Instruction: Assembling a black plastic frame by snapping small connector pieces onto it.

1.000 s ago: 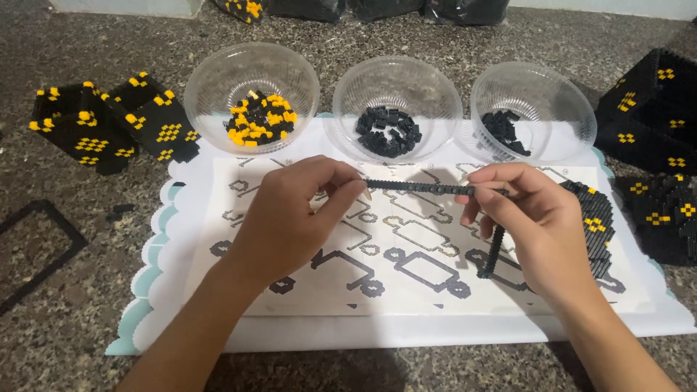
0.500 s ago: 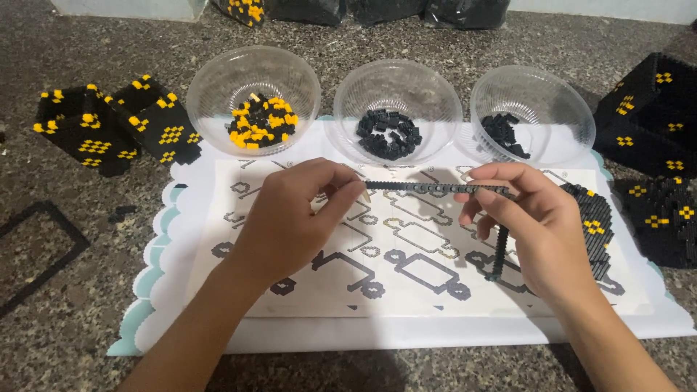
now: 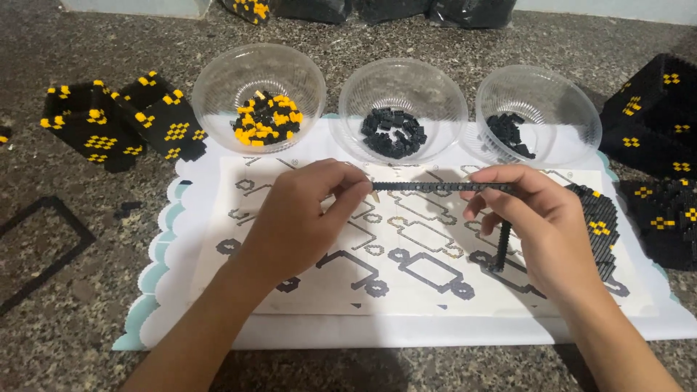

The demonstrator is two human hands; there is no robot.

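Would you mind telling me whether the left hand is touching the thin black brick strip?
Touching. The head view shows the left hand pinching the left end of the thin black brick strip between thumb and fingertips.

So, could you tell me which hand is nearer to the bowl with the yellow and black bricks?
Left. The left hand lies just below the bowl of yellow and black bricks, pinching the black strip; the right hand holds the strip's far end, below the rightmost bowl.
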